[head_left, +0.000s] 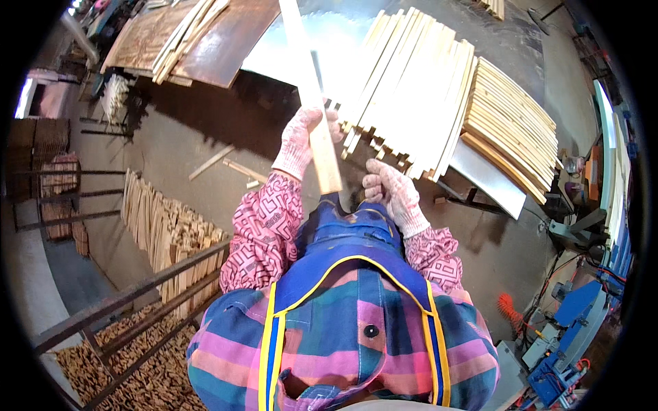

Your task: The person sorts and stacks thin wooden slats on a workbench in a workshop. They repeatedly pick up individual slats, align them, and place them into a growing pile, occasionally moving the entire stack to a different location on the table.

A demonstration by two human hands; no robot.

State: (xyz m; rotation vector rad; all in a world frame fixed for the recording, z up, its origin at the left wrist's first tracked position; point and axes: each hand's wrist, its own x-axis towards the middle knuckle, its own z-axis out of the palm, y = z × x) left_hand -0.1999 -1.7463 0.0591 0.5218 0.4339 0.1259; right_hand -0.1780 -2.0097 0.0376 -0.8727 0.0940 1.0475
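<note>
My left hand [305,137], in a pale knitted glove, is closed around a long flat wooden strip [323,154] near its lower end. The strip points away from me, and its far part runs out of the top of the picture. To the right of it, my gloved right hand [394,192] hangs in front of my apron with its fingers curled; whether anything small is in them I cannot make out. Just beyond this hand, a pile of pale wooden strips [411,89] lies side by side, their near ends uneven.
Right of the pile is a neat stack of yellower strips [514,123]. A brown board [229,38] with strips lies at the far left. Offcuts [209,163] lie on the floor. A metal rail [137,291] and bundled sticks [171,233] stand at left, a blue machine [569,342] at lower right.
</note>
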